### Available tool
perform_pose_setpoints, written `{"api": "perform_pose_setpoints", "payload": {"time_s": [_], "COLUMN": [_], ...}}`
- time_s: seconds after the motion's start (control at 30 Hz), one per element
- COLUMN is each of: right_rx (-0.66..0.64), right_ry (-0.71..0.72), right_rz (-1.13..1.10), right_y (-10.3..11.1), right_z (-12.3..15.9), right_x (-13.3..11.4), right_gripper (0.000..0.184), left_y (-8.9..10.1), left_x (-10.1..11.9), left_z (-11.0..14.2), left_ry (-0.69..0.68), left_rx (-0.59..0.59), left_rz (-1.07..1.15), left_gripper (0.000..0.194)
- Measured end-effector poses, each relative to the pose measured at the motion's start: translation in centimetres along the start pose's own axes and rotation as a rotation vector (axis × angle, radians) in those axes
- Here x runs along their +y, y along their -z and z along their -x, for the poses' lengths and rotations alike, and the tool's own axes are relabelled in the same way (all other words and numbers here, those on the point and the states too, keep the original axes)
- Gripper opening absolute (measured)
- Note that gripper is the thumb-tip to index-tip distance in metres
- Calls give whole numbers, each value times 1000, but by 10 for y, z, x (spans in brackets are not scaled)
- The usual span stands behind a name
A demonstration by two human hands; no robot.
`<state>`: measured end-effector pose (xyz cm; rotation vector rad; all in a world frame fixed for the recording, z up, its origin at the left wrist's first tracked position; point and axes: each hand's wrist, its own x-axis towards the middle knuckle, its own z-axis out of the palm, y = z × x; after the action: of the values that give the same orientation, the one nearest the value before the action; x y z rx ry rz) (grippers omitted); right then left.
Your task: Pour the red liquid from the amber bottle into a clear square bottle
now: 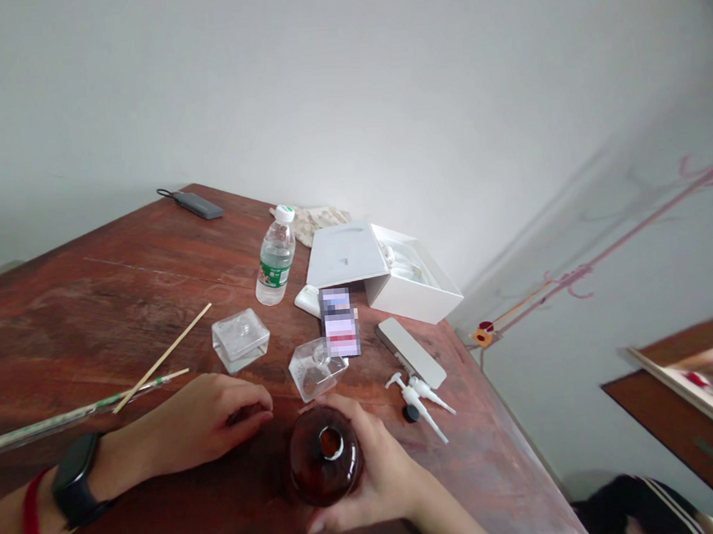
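Note:
My right hand (376, 471) wraps around an amber glass bottle (325, 454), which stands with its open neck pointing up at me. My left hand (211, 422) rests on the table (119, 310) just left of the bottle, fingers curled and holding nothing I can see. Beyond my hands stand two clear square glass bottles (318, 369) (240, 339) without stoppers. Two white pump dispensers (420, 402) and a small black cap (411, 412) lie to the right of my right hand.
A wooden stick (162, 358) and a long glass rod (65, 417) lie left. Further back are a water bottle (275, 257), a white box (412, 275) with its lid (346, 255), a blurred package (339, 322), a grey metal bar (411, 351) and a grey device (197, 204). Walls bound the table's far side.

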<state>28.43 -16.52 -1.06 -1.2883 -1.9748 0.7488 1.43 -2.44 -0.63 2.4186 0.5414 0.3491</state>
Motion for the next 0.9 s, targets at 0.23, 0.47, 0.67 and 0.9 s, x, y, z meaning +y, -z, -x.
{"api": "perform_pose_setpoints", "payload": {"time_s": [0.23, 0.47, 0.67, 0.9], "right_rx": [6, 11, -11, -2], "right_ry": [-17, 39, 14, 8], "right_rz": [11, 20, 23, -10], "right_y": [0, 0, 0, 1], "right_z": [-1, -1, -1, 0], "right_x": [-2, 0, 0, -1], "right_gripper": [111, 106, 111, 109], "left_y": [1, -1, 0, 2], "left_x": [1, 0, 1, 2], "left_z": [0, 1, 1, 0], "left_ry": [1, -2, 9, 13], "left_rx": [6, 14, 3, 2], "left_rz": [-5, 1, -3, -10], "left_gripper": [28, 28, 29, 30]}}
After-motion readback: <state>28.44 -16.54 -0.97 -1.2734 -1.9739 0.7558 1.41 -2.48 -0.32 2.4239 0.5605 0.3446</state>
